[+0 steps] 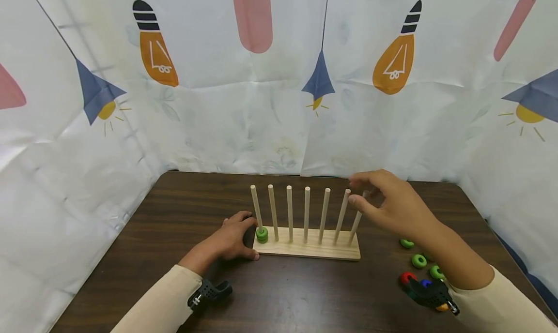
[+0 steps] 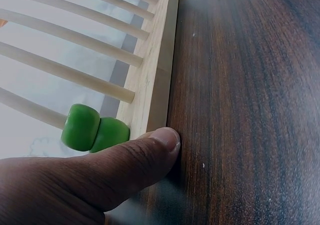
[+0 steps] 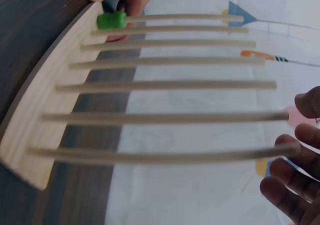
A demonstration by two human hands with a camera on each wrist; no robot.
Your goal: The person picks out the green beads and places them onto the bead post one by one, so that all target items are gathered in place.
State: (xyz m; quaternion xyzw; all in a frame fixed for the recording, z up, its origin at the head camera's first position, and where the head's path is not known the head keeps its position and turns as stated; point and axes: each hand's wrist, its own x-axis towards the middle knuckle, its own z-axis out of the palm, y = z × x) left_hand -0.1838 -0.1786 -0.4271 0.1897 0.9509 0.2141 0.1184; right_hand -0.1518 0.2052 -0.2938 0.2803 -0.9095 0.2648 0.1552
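Observation:
A wooden peg rack [image 1: 301, 249], a pale base with a row of several upright pegs, stands on the table. Two green beads [image 1: 262, 235] are stacked on its leftmost peg; the other pegs are bare. My left hand [image 1: 233, 238] holds the left end of the base, with the thumb [image 2: 145, 157] against the front edge and fingers behind. Around the tops of the two rightmost pegs is my right hand [image 1: 394, 207], fingers loosely curved and apart, with nothing in it. In the right wrist view its fingertips are close to the peg ends; whether they touch cannot be told.
Loose beads lie right of the rack, partly under the right forearm: several green beads [image 1: 419, 261], a red bead [image 1: 407, 277], a blue bead [image 1: 425, 283] and an orange bead [image 1: 442, 307]. A printed white curtain [image 1: 218, 125] hangs behind the dark table [image 1: 305, 294].

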